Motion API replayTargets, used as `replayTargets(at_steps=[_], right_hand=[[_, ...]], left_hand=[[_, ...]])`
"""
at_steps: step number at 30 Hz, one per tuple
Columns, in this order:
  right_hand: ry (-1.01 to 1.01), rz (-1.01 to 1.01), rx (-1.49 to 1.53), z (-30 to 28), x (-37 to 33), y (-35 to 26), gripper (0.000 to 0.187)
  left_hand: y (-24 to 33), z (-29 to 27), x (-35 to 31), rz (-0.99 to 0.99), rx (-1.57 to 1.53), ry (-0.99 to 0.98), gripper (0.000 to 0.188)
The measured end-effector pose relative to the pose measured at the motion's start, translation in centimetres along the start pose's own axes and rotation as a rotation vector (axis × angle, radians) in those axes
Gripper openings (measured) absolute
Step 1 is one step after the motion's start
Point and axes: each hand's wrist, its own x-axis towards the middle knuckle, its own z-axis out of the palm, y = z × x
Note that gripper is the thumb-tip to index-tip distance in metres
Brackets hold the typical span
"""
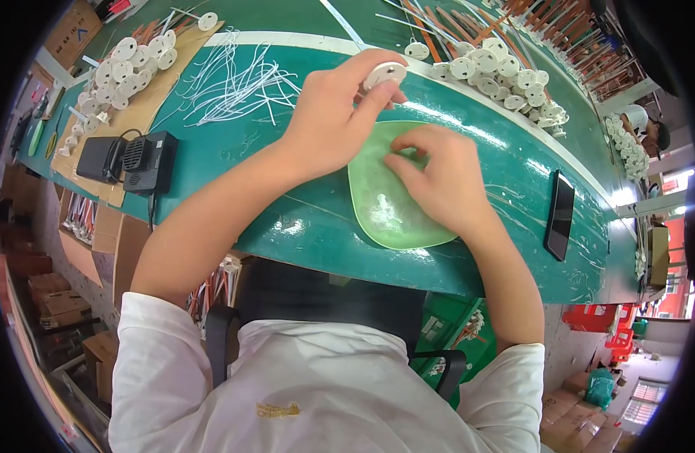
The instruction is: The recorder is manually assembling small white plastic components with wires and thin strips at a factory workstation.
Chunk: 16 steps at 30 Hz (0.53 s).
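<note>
hands [385, 140] — white disc [384, 74] (left), green dish [378, 208]

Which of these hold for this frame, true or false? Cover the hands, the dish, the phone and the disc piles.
1. The left hand holds a white disc in its fingertips. True.
2. The right hand rests on the black phone. False: it reaches into the green dish; the phone lies apart, to the right.
3. The green dish sits on the green table near its front edge. True.
4. Loose white strings lie inside the dish. False: they lie on the table, left of the left hand.
5. White discs are piled at only one spot. False: one pile at upper left, another at upper right.
</note>
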Motion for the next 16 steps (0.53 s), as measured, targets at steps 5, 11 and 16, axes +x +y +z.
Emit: replayTargets(at_steps=[5, 11, 16], right_hand=[[-0.068, -0.038, -0.049, 1.0, -0.2, 0.2, 0.014], [-0.059, -0.065, -0.025, 1.3, -0.2, 0.1, 0.013], [-0.184, 0.035, 0.070, 0.6, -0.2, -0.5, 0.015]], left_hand=[[0.2, 0.4, -0.1, 0.052, 0.020, -0.036, 0.024], [0.4, 0.1, -0.1, -0.004, 0.035, -0.115, 0.025], [0.3, 0.2, 0.1, -0.024, -0.008, -0.118, 0.025]])
